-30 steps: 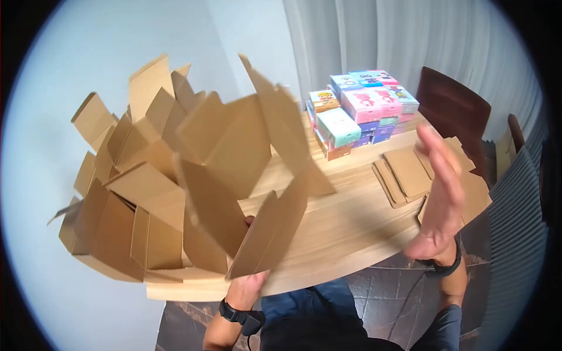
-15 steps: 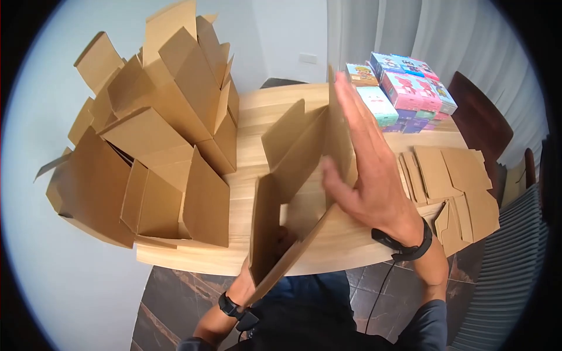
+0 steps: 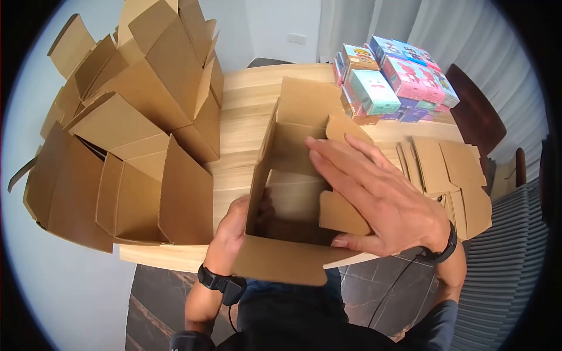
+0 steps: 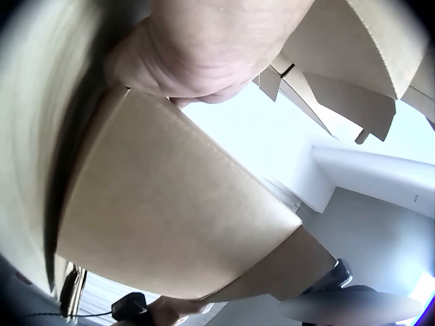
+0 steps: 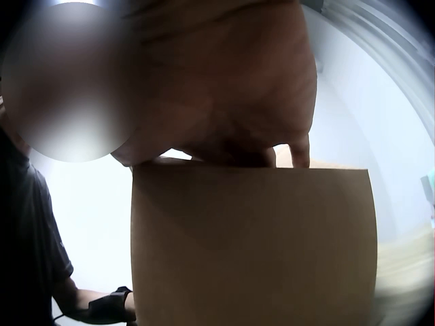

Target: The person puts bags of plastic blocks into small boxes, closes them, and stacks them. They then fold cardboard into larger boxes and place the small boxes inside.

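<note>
An open brown cardboard box (image 3: 287,134) stands in the middle with its top flaps spread, and light wood shows through part of its bottom. My left hand (image 3: 230,231) grips the left wall low down, with fingertips visible inside the box. In the left wrist view that hand (image 4: 204,47) overlaps the edge of a plain cardboard wall (image 4: 170,197). My right hand (image 3: 380,202) lies across the right wall, fingers straight over the flaps, thumb near the front corner. The right wrist view shows its palm (image 5: 224,88) above the box's side wall (image 5: 251,238).
Several opened cardboard boxes (image 3: 134,187) crowd the left of the wooden table (image 3: 246,99). Colourful printed boxes (image 3: 410,76) are stacked at the back right. Flat folded cardboard (image 3: 451,164) lies at the right edge. A dark chair (image 3: 477,111) stands beyond.
The box has come upright from a tilted, loosely folded shape and now opens upward. My right hand has moved in from the right and down onto its wall; my left hand keeps its hold.
</note>
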A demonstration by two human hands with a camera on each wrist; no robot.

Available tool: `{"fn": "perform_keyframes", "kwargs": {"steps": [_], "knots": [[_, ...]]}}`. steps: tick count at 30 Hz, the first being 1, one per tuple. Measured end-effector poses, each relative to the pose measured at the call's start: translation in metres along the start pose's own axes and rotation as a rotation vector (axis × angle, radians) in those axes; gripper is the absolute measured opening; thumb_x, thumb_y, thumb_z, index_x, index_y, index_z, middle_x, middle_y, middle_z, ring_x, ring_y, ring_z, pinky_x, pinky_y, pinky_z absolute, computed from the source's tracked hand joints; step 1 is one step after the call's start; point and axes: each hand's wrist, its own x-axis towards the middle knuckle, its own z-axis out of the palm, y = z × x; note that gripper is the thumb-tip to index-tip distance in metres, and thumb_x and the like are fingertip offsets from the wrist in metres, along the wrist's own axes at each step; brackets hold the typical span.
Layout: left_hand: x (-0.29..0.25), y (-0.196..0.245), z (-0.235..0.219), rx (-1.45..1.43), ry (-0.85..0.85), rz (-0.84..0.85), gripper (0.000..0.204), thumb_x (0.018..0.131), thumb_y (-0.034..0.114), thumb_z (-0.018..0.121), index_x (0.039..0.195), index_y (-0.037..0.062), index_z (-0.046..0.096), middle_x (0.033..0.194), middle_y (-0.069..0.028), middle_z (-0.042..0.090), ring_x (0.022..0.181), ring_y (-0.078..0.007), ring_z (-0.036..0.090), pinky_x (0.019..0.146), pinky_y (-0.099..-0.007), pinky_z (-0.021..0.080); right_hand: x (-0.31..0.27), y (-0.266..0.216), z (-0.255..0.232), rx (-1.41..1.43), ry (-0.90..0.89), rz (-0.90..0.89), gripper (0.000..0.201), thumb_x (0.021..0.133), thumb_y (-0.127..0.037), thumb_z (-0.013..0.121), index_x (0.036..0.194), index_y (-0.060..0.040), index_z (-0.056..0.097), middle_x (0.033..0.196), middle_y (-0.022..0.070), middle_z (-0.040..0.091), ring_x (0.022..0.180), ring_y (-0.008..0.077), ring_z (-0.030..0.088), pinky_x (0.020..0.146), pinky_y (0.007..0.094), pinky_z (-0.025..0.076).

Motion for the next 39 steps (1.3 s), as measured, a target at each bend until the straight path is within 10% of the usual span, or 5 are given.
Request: {"fn": "perform_keyframes", "kwargs": {"steps": [5,11,24,33,39], "knots": [[-0.010,-0.004,-0.012,0.439,0.179,0.150,0.038,0.108,0.026,0.054,0.131,-0.0043,0.059,0.101,-0.0064,0.063,0.087,-0.0177,0.062,0.078,-0.0286,0.053,0.016,-0.004,0.009,0.055,-0.031,0.022,0.111,0.073,-0.044,0.084,0.159,0.0036,0.031,0.163,0.0210,0.036,0.149,0.0378,0.038,0.124,0.0583,0.019],[-0.058,-0.019,0.067,0.767,0.131,1.639,0.074,0.106,0.056,0.045,0.146,-0.0068,0.043,0.152,-0.0295,0.047,0.140,-0.0419,0.049,0.123,-0.0466,0.030,0.005,-0.023,0.032,-0.005,0.094,0.120,0.098,0.078,-0.043,0.082,0.154,0.0037,0.041,0.159,0.0177,0.044,0.147,0.0353,0.041,0.124,0.0561,0.020],[0.022,0.036,0.115,1.537,0.011,1.105,0.021,0.093,0.015,0.075,0.112,0.0060,0.075,0.149,-0.0161,0.048,0.131,-0.0331,0.050,0.107,-0.0430,0.044,-0.003,0.024,0.030,0.193,0.595,0.441,0.063,0.089,-0.001,0.071,0.147,-0.0016,0.050,0.148,0.0207,0.054,0.127,0.0395,0.058,0.105,0.0452,0.047],[0.038,0.045,0.121,1.537,0.169,1.202,0.066,0.082,0.006,0.082,0.143,0.0020,0.056,0.146,-0.0212,0.050,0.134,-0.0365,0.050,0.110,-0.0440,0.042,-0.018,0.017,0.046,-0.001,0.340,0.214,0.038,0.095,-0.014,0.063,0.127,0.0045,0.069,0.147,0.0151,0.059,0.143,0.0460,0.045,0.114,0.0502,0.038],[0.031,0.056,0.111,2.098,-0.383,1.095,0.052,0.086,0.017,0.082,0.135,0.0139,0.065,0.139,-0.0080,0.064,0.119,-0.0279,0.059,0.092,-0.0419,0.047,-0.026,0.026,0.079,0.084,0.527,0.171,0.061,0.090,-0.032,0.076,0.137,0.0020,0.059,0.134,0.0208,0.060,0.139,0.0457,0.048,0.106,0.0531,0.044]]}}
